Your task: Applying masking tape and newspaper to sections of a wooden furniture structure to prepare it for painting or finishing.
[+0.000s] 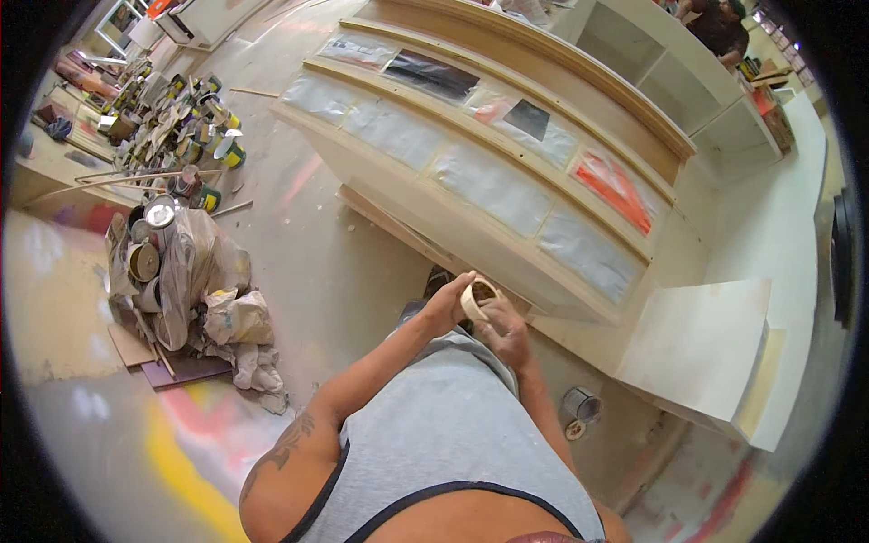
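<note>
A cream roll of masking tape [470, 306] is held in front of my waist, tilted so that its ring opening shows. My left hand [445, 305] grips its left side, fingers curled at the rim. On the other side, my right hand [504, 331] closes on the roll, the fingers bent against its edge. Just beyond my hands stands a large pale cabinet piece [434, 217] with wooden strips. Its openings are covered with translucent film [493, 187], plus dark and orange patches.
Left of me, a plastic-wrapped heap [204, 262] with cans sits on the floor. Many paint cans [186, 127] crowd the far left. A white box-shaped unit [697, 339] stands at right, an open can [581, 404] near it. Another person [720, 32] is at far right.
</note>
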Demonstrator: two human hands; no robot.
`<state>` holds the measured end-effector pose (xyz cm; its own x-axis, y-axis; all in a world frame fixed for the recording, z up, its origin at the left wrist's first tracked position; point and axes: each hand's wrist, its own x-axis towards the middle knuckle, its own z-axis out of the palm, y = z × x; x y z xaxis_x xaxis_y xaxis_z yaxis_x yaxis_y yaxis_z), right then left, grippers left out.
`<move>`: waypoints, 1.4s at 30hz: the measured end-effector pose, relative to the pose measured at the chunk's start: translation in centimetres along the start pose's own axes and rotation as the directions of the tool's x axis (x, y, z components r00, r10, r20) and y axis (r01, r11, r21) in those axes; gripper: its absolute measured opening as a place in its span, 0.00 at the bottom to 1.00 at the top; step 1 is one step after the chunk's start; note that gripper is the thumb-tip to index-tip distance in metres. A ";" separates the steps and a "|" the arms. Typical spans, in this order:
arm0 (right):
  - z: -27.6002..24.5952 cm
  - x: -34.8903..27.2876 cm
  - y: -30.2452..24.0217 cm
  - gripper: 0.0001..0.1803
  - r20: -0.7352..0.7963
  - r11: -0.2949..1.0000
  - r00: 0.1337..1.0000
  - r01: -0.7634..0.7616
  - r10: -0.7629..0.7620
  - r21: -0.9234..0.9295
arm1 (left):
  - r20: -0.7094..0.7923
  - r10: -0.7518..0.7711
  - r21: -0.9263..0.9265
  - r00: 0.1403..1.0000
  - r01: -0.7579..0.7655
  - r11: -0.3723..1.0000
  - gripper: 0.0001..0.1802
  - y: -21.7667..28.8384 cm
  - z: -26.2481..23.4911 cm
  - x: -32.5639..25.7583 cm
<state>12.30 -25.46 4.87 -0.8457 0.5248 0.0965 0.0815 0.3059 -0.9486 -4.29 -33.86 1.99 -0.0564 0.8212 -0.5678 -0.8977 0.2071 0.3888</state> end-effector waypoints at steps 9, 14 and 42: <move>2.4 -1.4 -0.3 0.12 0.046 0.996 0.995 0.085 -0.084 -0.028 | 0.121 -0.004 -0.117 0.993 0.018 0.993 0.14 -0.8 -2.3 -1.0; 1.0 3.2 -1.6 0.15 0.055 0.966 0.992 0.120 -0.110 -0.231 | 0.099 0.082 0.121 0.992 -0.094 0.988 0.21 -2.5 -10.9 5.6; 2.3 23.4 13.1 0.25 -0.968 0.444 0.234 -0.860 -0.094 -0.251 | -0.804 0.559 0.471 0.204 -0.356 0.807 0.38 53.2 -34.6 11.9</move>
<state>-7.62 -11.01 -6.04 0.3051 0.8628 0.4030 0.8961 -0.1168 -0.4283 -67.81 -31.49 -9.15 -0.8643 -0.1446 -0.4817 -0.4989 0.1254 0.8575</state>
